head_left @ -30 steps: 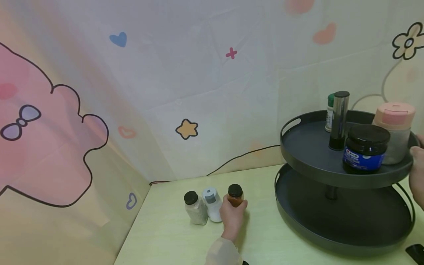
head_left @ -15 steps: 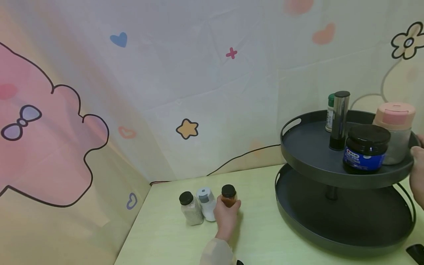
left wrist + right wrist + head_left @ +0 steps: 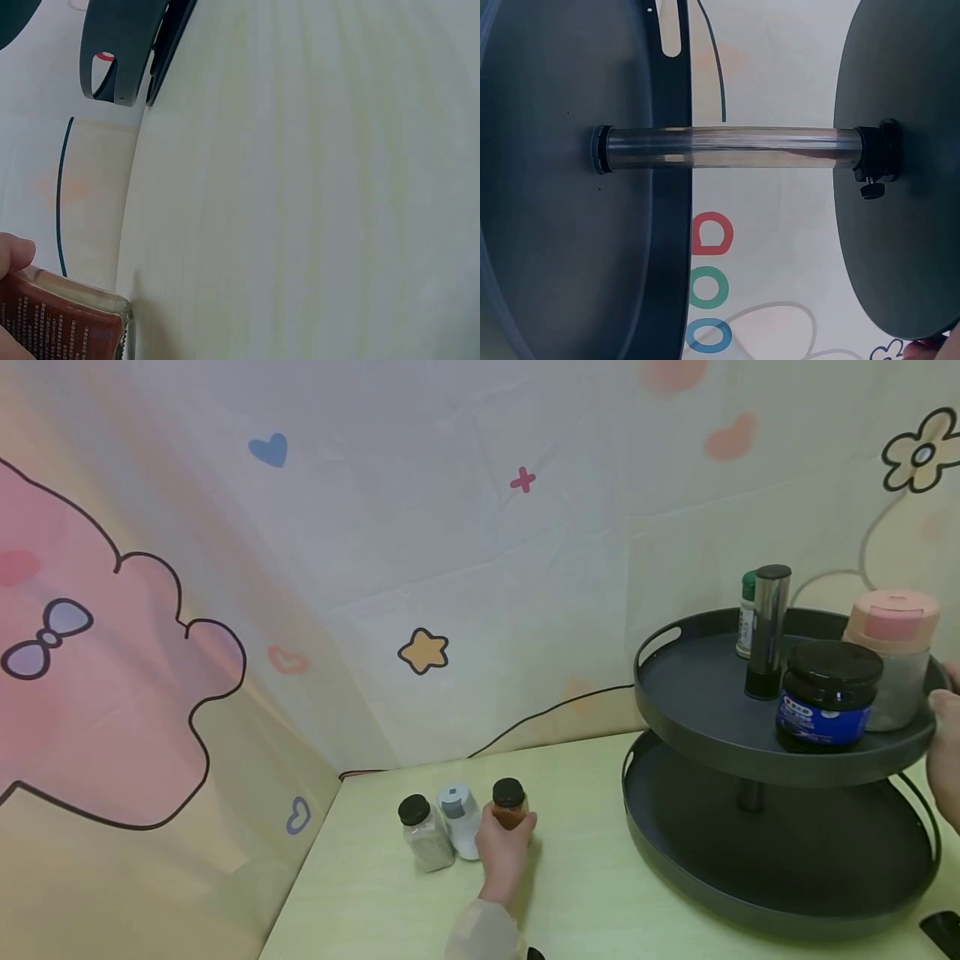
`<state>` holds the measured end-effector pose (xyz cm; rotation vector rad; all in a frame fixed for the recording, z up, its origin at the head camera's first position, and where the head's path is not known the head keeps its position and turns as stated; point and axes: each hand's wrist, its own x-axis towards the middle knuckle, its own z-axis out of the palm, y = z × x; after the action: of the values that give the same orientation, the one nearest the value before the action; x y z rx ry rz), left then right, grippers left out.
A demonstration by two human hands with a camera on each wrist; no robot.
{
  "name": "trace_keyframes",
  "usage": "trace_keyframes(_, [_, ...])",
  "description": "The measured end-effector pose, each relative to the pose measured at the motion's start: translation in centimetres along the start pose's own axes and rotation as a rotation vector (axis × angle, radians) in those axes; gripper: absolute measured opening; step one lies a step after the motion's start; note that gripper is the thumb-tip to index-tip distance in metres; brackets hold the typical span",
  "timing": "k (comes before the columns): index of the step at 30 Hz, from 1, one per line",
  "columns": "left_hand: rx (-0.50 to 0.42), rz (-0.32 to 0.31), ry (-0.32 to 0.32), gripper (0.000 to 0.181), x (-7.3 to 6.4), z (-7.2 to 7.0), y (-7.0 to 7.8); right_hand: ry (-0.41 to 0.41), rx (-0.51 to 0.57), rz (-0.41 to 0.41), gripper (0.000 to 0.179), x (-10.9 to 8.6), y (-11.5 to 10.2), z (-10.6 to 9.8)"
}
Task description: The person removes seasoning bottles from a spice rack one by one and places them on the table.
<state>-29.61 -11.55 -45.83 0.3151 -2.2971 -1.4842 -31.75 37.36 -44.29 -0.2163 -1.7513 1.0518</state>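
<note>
My left hand (image 3: 504,853) grips a black-capped spice jar (image 3: 509,795) with reddish-brown contents, standing at the back of the table. In the left wrist view, thumb and finger lie on either side of the jar's printed label (image 3: 60,322). Just left of it are a white bottle with a grey flip cap (image 3: 459,822) and a clear jar of pale contents with a black lid (image 3: 427,837), leaning slightly. At the right edge, my right hand (image 3: 943,756) holds the rim of the upper tray (image 3: 690,672) of a dark two-tier stand; part of that hand is out of frame.
On the upper tray stand a blue-labelled dark jar (image 3: 828,697), a pink-lidded container (image 3: 896,660), a silver cylinder (image 3: 768,631) and a green-capped bottle (image 3: 746,614). The lower tray (image 3: 780,860) sits on the table, joined by a post (image 3: 735,148). A black object (image 3: 941,933) lies at bottom right.
My left hand has moved left with the spice jar, and the white bottle and pale jar have shifted left along with it. My right hand stays on the tray rim.
</note>
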Motion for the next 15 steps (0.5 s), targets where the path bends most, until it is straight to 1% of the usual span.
trace_keyframes(5, [0.013, 0.008, 0.003, 0.042, 0.13, -0.28, -0.13, -0.002, 0.031, 0.038, 0.033, 0.21, 0.42, 0.26])
trace_keyframes(10, [0.027, 0.012, -0.010, 0.045, -0.01, -0.57, -0.09, 0.002, 0.063, 0.045, 0.033, 0.27, 0.79, 0.38])
trace_keyframes(15, [0.020, 0.007, -0.013, 0.045, 0.00, -0.63, -0.21, 0.010, 0.060, 0.043, 0.033, 0.31, 0.70, 0.38])
